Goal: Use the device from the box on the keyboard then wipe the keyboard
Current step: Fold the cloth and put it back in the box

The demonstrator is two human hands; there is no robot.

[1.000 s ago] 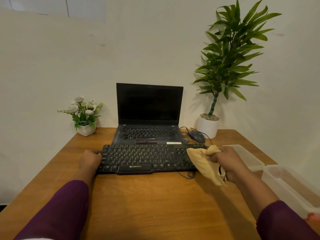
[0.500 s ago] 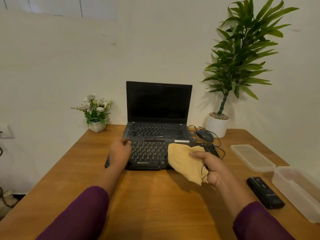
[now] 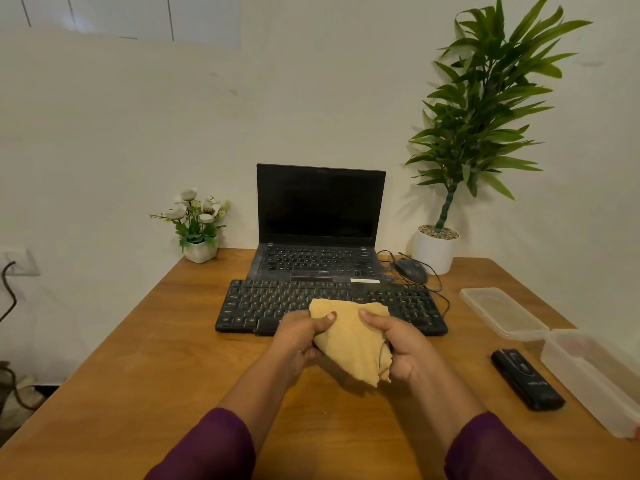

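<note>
The black keyboard (image 3: 329, 304) lies just beyond the fingers, its front middle keys hidden by a yellow cloth (image 3: 349, 341). Left hand (image 3: 299, 337) and right hand (image 3: 398, 344) both clench the cloth. The black device (image 3: 526, 382) lies right of the fingers beside the cut-off plastic box (image 3: 595, 375).

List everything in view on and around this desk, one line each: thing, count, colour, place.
keyboard: 1, black, desk centre, before the laptop
laptop: 1, black, open, rear centre
mouse: 1, dark, corded, right of laptop
tall plant: 1, green, white pot, rear right
flower pot: 1, white flowers, rear left
lid: 1, clear, right side
box: 1, clear, right edge
device: 1, black, beside the box
desk: 1, brown wood
cloth: 1, tan, held in both hands
left hand: gripping cloth
right hand: gripping cloth
</note>
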